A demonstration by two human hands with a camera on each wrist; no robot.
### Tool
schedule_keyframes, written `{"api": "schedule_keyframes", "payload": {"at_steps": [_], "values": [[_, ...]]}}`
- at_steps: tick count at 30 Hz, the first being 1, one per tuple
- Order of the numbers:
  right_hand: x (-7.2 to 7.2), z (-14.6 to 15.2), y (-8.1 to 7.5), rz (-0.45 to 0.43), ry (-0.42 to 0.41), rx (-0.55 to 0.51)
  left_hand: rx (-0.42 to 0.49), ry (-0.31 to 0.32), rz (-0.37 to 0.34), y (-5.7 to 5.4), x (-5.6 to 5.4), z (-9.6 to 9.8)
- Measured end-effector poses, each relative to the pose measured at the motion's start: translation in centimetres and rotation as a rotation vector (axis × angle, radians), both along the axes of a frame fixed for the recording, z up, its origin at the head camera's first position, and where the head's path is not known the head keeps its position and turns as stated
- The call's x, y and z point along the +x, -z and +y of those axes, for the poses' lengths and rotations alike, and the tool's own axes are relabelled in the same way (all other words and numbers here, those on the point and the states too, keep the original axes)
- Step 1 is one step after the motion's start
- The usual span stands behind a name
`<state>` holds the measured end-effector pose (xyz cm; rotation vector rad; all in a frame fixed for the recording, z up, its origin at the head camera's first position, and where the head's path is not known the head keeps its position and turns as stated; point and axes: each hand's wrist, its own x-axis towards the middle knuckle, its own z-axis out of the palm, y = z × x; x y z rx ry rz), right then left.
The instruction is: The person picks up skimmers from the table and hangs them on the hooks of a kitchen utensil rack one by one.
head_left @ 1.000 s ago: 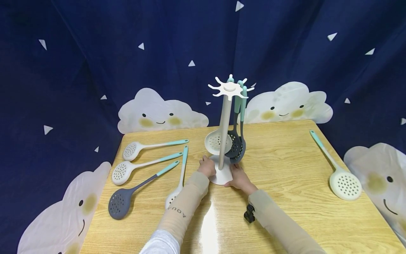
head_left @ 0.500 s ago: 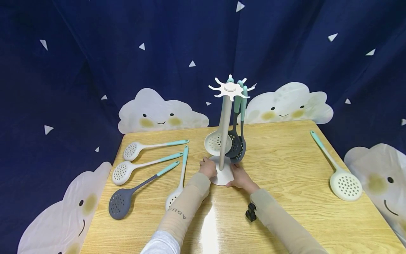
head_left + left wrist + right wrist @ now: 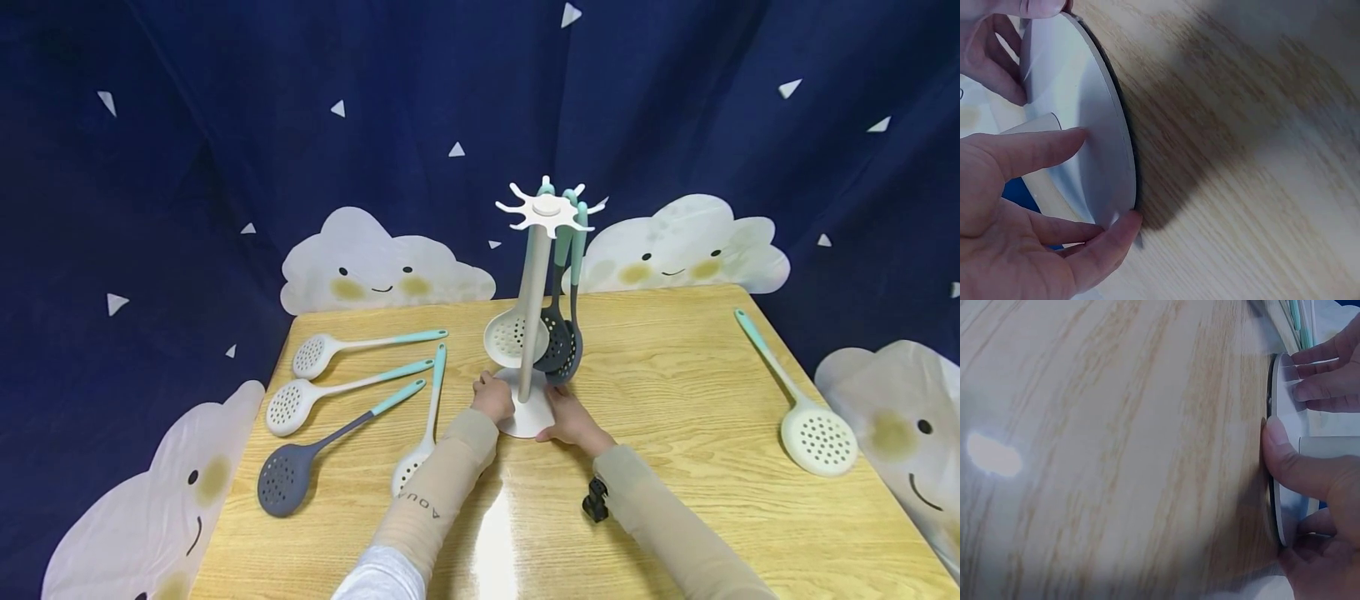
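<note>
A white utensil stand [image 3: 534, 308] rises upright at the middle of the table, with a ring of hooks at its top. My left hand [image 3: 492, 398] grips the left edge of its round base [image 3: 1107, 144], thumb laid on the upper face and a fingertip at the rim. On the other side my right hand [image 3: 572, 418] holds the base, thumb [image 3: 1277, 434] at the near rim. A white slotted ladle [image 3: 504, 340] and two dark grey perforated utensils [image 3: 570, 354] with mint handles hang on the far and right side, partly behind the pole.
Left of the stand lie two white skimmers [image 3: 288, 408], a dark grey skimmer [image 3: 283, 482] and another white skimmer [image 3: 411, 467] partly covered by my left sleeve. One more white skimmer [image 3: 817, 439] lies near the table's right edge. A dark blue curtain [image 3: 420, 83] hangs behind.
My right hand and forearm have shifted slightly to the right while holding the base. The hooks have moved only a trifle. The hanging and lying utensils look unchanged.
</note>
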<state>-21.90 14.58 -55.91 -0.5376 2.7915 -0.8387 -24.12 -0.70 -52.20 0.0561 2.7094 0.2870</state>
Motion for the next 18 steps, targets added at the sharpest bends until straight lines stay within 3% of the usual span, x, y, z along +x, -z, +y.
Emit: {"api": "schedule_keyframes", "payload": {"at_steps": [6,11,15,18], "values": [[0.2,0.0,0.2,0.007,-0.001,-0.012,0.036,-0.018,-0.015,0.1,0.2,-0.2],[0.4,-0.1,0.6,-0.025,0.002,-0.004,0.059,-0.054,-0.062,-0.8,1.0,-0.5],[0.6,-0.1,0.8,-0.008,0.005,0.002,0.056,0.001,-0.081,-2.5,1.9,-0.7],[1.0,0.0,0.6,0.034,-0.018,0.035,0.026,0.075,-0.095,-3.8,2.6,-0.6]]}}
